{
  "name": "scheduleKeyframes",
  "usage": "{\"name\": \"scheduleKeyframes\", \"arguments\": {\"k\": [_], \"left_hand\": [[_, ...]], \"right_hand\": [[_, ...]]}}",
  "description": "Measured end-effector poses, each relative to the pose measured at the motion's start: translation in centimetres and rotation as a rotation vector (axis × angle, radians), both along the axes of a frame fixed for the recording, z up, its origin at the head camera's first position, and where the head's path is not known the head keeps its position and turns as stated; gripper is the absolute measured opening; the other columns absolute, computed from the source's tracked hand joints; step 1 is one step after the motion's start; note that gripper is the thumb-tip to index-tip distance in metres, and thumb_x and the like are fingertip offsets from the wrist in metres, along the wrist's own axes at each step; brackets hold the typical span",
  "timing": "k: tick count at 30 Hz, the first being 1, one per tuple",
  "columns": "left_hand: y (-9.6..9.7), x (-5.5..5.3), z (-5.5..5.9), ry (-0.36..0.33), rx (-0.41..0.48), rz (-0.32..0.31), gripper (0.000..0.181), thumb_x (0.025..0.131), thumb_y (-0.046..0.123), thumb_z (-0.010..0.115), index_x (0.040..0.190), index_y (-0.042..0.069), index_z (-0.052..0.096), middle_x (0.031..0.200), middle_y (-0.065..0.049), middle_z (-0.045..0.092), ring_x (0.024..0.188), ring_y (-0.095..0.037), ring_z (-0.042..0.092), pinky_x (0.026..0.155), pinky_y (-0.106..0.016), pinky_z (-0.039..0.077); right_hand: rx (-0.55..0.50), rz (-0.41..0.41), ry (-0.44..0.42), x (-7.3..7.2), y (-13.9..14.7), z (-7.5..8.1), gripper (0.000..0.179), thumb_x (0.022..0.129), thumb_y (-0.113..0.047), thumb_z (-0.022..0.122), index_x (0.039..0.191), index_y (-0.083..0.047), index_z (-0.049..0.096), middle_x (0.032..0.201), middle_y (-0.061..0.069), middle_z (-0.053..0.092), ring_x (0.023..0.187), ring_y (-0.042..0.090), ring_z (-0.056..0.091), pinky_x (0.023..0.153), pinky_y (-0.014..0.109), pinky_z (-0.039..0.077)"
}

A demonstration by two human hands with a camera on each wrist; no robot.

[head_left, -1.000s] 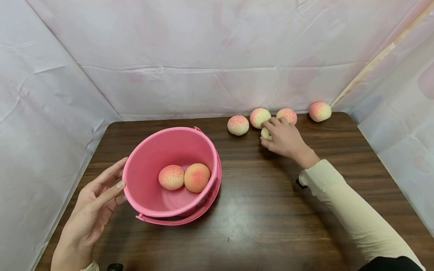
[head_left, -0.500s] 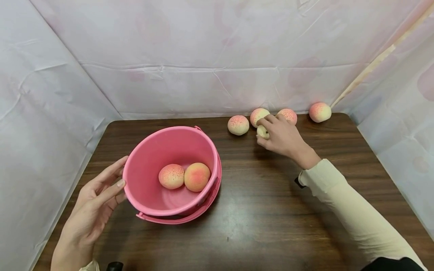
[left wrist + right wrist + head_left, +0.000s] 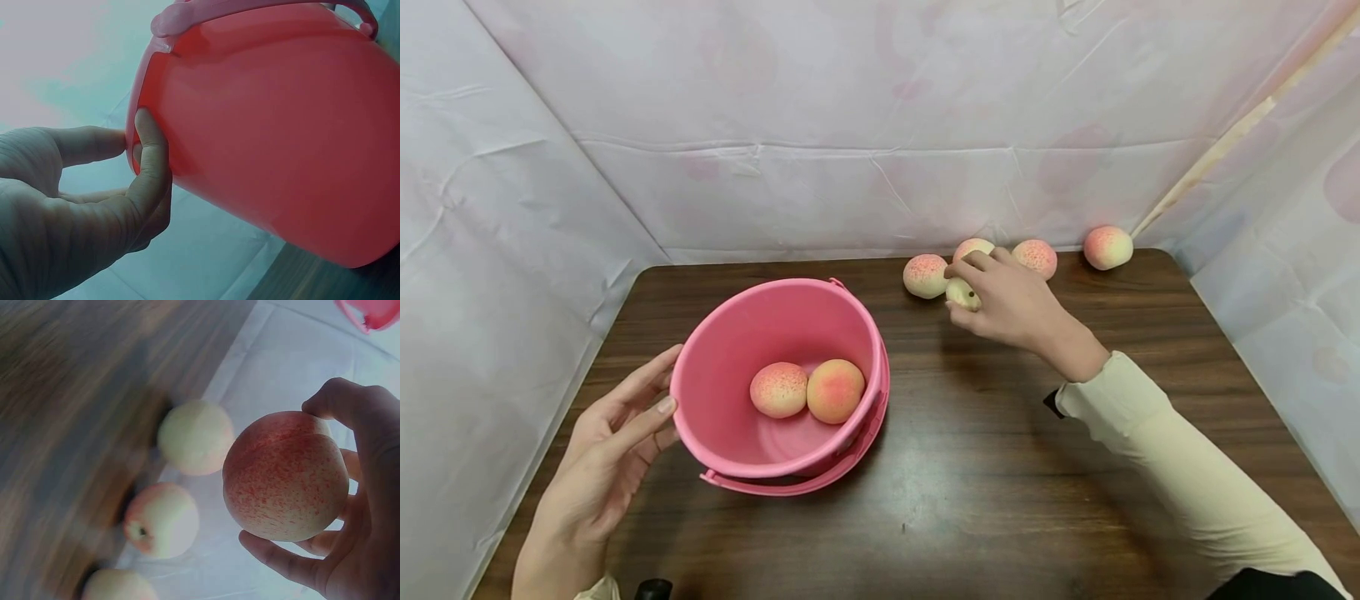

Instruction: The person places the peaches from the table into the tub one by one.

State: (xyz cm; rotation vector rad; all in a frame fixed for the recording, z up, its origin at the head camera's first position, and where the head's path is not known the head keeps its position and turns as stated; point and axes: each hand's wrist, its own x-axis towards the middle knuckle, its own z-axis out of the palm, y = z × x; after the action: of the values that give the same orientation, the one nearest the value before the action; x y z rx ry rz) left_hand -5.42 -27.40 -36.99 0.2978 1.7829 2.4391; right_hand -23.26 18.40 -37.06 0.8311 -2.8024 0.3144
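My left hand (image 3: 597,471) holds the pink bucket (image 3: 718,358) at the left side of its rim. In the left wrist view, its fingers touch the rim and outer wall of the bucket (image 3: 281,131). Two peaches (image 3: 778,390) lie side by side at the bottom of the bucket. My right hand (image 3: 1011,302) grips another peach (image 3: 962,294) near the table's back edge, in front of the peaches there. The right wrist view shows this peach (image 3: 287,481), speckled red, between thumb and fingers; part of its far side is hidden.
Along the back edge of the brown wooden table (image 3: 1000,467) lie a speckled peach (image 3: 923,277), a partly covered peach (image 3: 973,248), another peach (image 3: 1035,257) and one peach (image 3: 1108,247) at the far right. A pale sheet (image 3: 820,200) hangs behind the table.
My right hand has moved left with the gripped peach, along the row toward the leftmost peach. The left hand and the bucket have stayed in place.
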Motion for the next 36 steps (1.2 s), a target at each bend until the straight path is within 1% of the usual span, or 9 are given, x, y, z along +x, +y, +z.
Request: {"name": "scheduleKeyframes", "arguments": {"k": [3,8,11,17,20,25,27,33,36], "left_hand": [[0.1,0.1,0.3,-0.028,-0.059,0.029,0.058,0.106,-0.013,0.035,0.162,-0.003,0.027,0.14,-0.007,0.056,0.121,-0.013,0.068,0.096,-0.03,0.062],[0.2,0.2,0.3,-0.034,-0.047,0.028,0.058,0.106,-0.013,0.035,0.162,-0.003,0.027,0.138,-0.007,0.056,0.12,-0.013,0.068,0.097,-0.03,0.062],[0.1,0.2,0.2,-0.018,-0.018,0.015,0.058,0.105,-0.015,0.034,0.162,-0.004,0.027,0.138,-0.009,0.056,0.12,-0.014,0.068,0.097,-0.031,0.062],[0.2,0.2,0.3,-0.034,-0.057,0.035,0.058,0.106,-0.013,0.035,0.162,-0.003,0.027,0.139,-0.006,0.056,0.121,-0.013,0.067,0.096,-0.03,0.062],[0.0,0.0,0.0,-0.011,-0.016,0.015,0.058,0.105,-0.015,0.034,0.162,-0.004,0.027,0.141,-0.009,0.056,0.122,-0.015,0.067,0.097,-0.031,0.062],[-0.3,-0.1,-0.4,0.031,0.068,-0.032,0.059,0.103,-0.018,0.031,0.161,-0.007,0.026,0.145,-0.015,0.054,0.124,-0.019,0.067,0.098,-0.035,0.062],[-0.2,-0.1,-0.3,0.024,0.052,-0.024,0.059,0.104,-0.018,0.031,0.161,-0.006,0.027,0.146,-0.013,0.054,0.123,-0.019,0.068,0.098,-0.034,0.062],[0.2,0.2,0.4,-0.038,-0.07,0.036,0.058,0.106,-0.012,0.036,0.162,-0.001,0.028,0.144,-0.006,0.056,0.121,-0.013,0.068,0.096,-0.03,0.062],[0.3,0.2,0.5,-0.035,-0.054,0.03,0.058,0.106,-0.013,0.035,0.162,-0.003,0.027,0.144,-0.007,0.055,0.121,-0.013,0.068,0.096,-0.03,0.062]], "right_hand": [[-0.008,0.03,0.003,0.5,-0.7,0.9,0.04,0.091,-0.039,0.066,0.128,-0.022,0.067,0.128,0.0,0.065,0.114,0.031,0.057,0.068,0.043,0.055],[-0.015,0.071,0.035,1.2,-1.7,2.2,0.04,0.092,-0.039,0.064,0.129,-0.024,0.066,0.129,0.0,0.066,0.121,0.029,0.056,0.068,0.044,0.055],[-0.023,0.09,0.054,1.5,-2.3,2.7,0.041,0.092,-0.04,0.064,0.13,-0.024,0.066,0.13,0.0,0.067,0.119,0.03,0.057,0.071,0.046,0.057],[-0.055,0.132,0.081,1.8,-3.1,3.4,0.037,0.093,-0.04,0.065,0.127,-0.025,0.067,0.126,-0.002,0.069,0.114,0.029,0.057,0.085,0.044,0.055],[-0.065,0.147,0.09,2.0,-3.6,3.9,0.033,0.094,-0.04,0.065,0.122,-0.025,0.068,0.123,-0.003,0.069,0.112,0.029,0.057,0.088,0.043,0.053],[-0.071,0.158,0.112,2.4,-4.4,4.7,0.033,0.093,-0.041,0.065,0.12,-0.023,0.068,0.121,-0.001,0.068,0.104,0.028,0.057,0.078,0.041,0.052],[-0.075,0.166,0.121,2.6,-4.7,5.1,0.033,0.092,-0.04,0.064,0.121,-0.023,0.068,0.122,0.0,0.068,0.103,0.027,0.057,0.076,0.04,0.052],[-0.081,0.197,0.14,3.0,-5.7,6.2,0.039,0.094,-0.042,0.063,0.127,-0.024,0.068,0.128,0.0,0.067,0.107,0.027,0.058,0.076,0.043,0.054],[-0.083,0.207,0.15,3.3,-6.1,6.8,0.041,0.094,-0.043,0.062,0.13,-0.024,0.068,0.13,-0.001,0.067,0.11,0.026,0.058,0.074,0.044,0.055]]}}
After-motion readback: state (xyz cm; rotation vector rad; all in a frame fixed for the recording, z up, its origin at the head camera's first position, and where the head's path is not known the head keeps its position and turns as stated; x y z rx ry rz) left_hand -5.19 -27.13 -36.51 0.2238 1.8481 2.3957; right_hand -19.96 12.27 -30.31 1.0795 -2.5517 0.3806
